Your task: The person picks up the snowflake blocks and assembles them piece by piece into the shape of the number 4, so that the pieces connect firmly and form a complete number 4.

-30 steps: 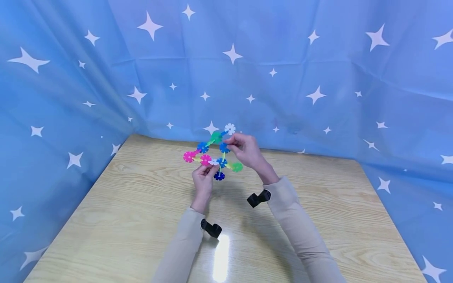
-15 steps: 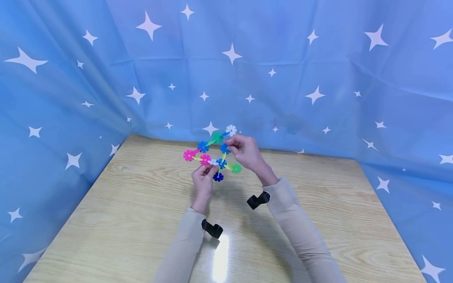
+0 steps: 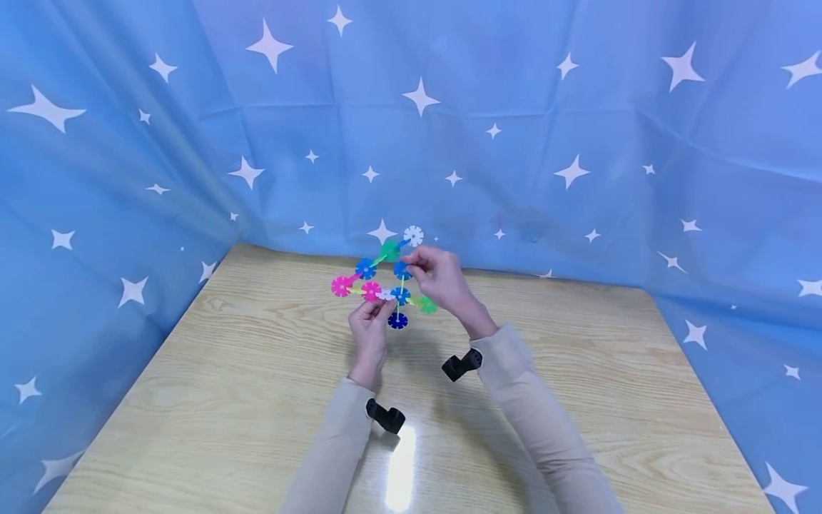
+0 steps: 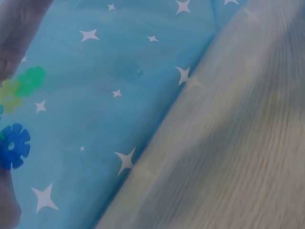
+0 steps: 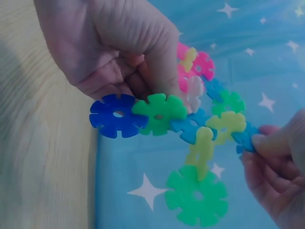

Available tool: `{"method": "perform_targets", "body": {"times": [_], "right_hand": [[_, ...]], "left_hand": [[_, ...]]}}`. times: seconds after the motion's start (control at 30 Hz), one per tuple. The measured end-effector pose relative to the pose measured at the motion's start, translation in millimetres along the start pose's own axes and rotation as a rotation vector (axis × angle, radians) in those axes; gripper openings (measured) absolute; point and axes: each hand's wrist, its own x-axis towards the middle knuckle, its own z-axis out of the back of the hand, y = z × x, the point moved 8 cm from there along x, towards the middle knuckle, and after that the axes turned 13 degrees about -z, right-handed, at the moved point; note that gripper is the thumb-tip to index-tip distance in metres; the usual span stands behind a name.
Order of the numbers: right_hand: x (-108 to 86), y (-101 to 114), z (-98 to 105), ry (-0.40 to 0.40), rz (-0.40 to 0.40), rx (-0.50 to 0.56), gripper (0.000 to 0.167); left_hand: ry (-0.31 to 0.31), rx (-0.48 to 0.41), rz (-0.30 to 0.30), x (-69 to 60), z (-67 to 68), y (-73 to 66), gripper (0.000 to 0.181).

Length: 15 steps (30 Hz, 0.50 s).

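Observation:
A linked chain of interlocking plastic snowflake discs is held up over the table, in pink, blue, green, yellow and white. My left hand (image 3: 369, 332) pinches it from below near the white disc (image 5: 193, 94) in the middle. My right hand (image 3: 439, 278) pinches a blue disc (image 5: 245, 139) between thumb and fingers, joined to a yellow disc (image 5: 228, 126). A dark blue disc (image 3: 397, 320) hangs lowest, beside the left fingers. Another white disc (image 3: 414, 235) tops the upper branch. The left wrist view catches only a dark blue disc (image 4: 15, 146) and part of each hand at its edge.
The wood-grain table (image 3: 244, 400) lies under both arms. A blue curtain with white stars (image 3: 514, 86) hangs behind it and along the sides. A black wrist camera (image 3: 385, 416) sits on the left sleeve, another camera (image 3: 462, 365) on the right.
My right hand has shifted slightly left with the blue disc, and the upper branch with its white disc has swung a little left. The left hand stays nearly still, holding the chain.

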Motion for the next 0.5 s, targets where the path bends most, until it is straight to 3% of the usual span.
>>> {"method": "perform_targets", "body": {"times": [0.13,0.33,0.4,0.5], "right_hand": [[1.8,-5,1,0.028,-0.002,0.041,0.010],[-7.2,-28,16,-0.013,-0.075,0.145,0.028],[-13.5,-34,17,0.016,-0.126,0.140,0.028],[-24.5,-37,10,0.129,-0.195,0.120,0.029]], "left_hand": [[0.006,-0.059,0.030,1.3,1.1,3.9,0.020],[0.045,-0.142,0.100,1.3,-0.8,9.1,0.023],[0.051,-0.144,0.115,1.3,-0.8,9.9,0.024],[0.065,-0.129,0.142,0.8,-1.6,12.2,0.022]]}}
